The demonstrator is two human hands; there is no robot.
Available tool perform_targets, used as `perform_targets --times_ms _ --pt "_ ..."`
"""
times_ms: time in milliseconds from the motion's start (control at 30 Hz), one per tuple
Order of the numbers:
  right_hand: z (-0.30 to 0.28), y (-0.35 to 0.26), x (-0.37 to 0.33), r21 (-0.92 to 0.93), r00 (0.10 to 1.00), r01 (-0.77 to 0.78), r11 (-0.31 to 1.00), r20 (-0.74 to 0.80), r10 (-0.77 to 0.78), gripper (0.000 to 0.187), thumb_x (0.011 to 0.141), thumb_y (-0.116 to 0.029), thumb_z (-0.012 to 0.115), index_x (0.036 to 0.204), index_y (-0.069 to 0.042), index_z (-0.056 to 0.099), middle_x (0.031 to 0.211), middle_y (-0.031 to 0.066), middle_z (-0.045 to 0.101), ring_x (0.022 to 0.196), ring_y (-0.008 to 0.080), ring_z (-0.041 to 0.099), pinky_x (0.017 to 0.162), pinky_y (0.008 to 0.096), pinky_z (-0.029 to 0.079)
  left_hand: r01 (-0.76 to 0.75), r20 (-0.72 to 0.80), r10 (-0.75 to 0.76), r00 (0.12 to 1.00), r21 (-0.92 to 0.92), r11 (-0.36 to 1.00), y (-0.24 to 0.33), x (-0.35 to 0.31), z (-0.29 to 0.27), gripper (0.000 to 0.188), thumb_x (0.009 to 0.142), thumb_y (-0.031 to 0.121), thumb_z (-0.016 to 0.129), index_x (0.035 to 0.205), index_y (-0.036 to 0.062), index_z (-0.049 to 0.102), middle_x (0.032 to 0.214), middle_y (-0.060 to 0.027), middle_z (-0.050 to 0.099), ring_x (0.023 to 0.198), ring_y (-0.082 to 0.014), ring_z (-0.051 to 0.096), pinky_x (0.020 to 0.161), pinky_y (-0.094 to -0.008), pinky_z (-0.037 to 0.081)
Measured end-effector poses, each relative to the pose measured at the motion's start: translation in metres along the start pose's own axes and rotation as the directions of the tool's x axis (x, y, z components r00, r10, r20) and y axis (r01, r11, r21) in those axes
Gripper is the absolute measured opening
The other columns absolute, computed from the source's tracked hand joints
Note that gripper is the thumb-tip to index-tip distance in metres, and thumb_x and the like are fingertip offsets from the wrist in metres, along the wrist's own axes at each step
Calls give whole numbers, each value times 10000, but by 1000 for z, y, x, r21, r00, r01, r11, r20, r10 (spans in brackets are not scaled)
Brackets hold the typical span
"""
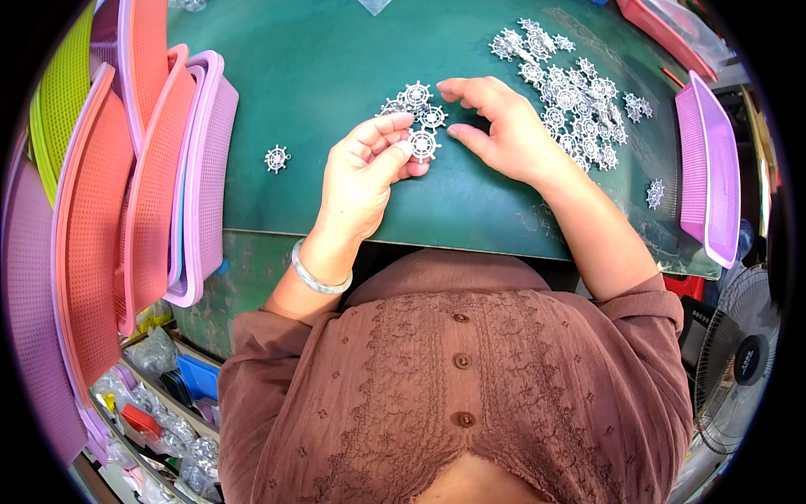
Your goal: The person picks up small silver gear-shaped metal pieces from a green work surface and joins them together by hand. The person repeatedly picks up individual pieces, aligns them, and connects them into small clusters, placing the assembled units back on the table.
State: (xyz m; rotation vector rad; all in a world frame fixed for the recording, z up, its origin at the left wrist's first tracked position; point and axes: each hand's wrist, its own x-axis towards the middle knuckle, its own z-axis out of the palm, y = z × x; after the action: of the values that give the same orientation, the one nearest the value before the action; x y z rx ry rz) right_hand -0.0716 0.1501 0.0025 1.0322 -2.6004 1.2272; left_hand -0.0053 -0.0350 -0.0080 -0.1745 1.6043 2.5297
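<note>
Between thumb and fingers, my left hand (369, 168) pinches a small silver ship's-wheel charm (423, 145), round with spokes and knobs on its rim. Just beyond it, a little cluster of similar charms (417, 96) lies on the green table mat (311, 76); my left fingers partly cover it. My right hand (501, 126) is held to the right of that cluster, thumb and fingers apart, with nothing seen between them. Right of this hand spreads a large pile of the same charms (575, 97). One lone charm (276, 159) lies to the left, another (655, 194) to the far right.
Stacked plastic baskets in orange, purple and green (92, 218) rise along the left edge. A purple basket (709, 168) stands at the right, beneath a red-rimmed tray (667, 34). A fan (747, 361) is at lower right; bagged parts (159, 420) fill a shelf at lower left.
</note>
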Motion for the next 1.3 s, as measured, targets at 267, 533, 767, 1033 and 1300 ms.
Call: perform_targets --times_ms 267,533,767,1033,1300 --pt "11 2 4 -162 997 77 984 5 -78 396 691 -101 672 1065 -39 556 952 109 606 879 293 539 778 373 450 -12 7 12 1000 44 999 -3 -1 0 266 836 -35 533 1102 -48 543 957 -79 562 797 -139 584 716 -277 523" --pt "6 0 1 -20 1000 16 1000 -20 -16 394 706 -59 655 1087 -55 555 930 85 615 869 258 563 763 350 467 61 30 -60 998 -36 998 5 -1 -7 225 849 12 476 1058 -35 545 922 -81 570 793 -149 582 690 -267 507" --pt "-1 -4 0 177 994 84 981 -77 -71 437 713 -31 665 1132 -66 545 922 76 619 743 172 601 664 279 505 113 11 -112 994 -27 993 10 1 -5 158 869 114 508 976 7 550 857 -86 590 665 -120 546 558 -220 437" --pt "1 -9 -2 323 992 120 939 -85 -97 450 702 22 659 1130 -57 546 941 83 625 720 148 619 651 260 514 148 11 -148 989 26 989 8 -1 5 157 894 123 506 999 21 562 782 -76 611 573 -95 519 486 -203 405" --pt "2 -11 -3 328 989 139 934 -90 -116 443 696 39 652 1119 -46 552 956 84 624 717 147 617 647 261 516 158 -4 -158 987 -9 987 9 -3 6 159 892 115 500 995 17 571 793 -78 622 591 -108 544 506 -212 423"
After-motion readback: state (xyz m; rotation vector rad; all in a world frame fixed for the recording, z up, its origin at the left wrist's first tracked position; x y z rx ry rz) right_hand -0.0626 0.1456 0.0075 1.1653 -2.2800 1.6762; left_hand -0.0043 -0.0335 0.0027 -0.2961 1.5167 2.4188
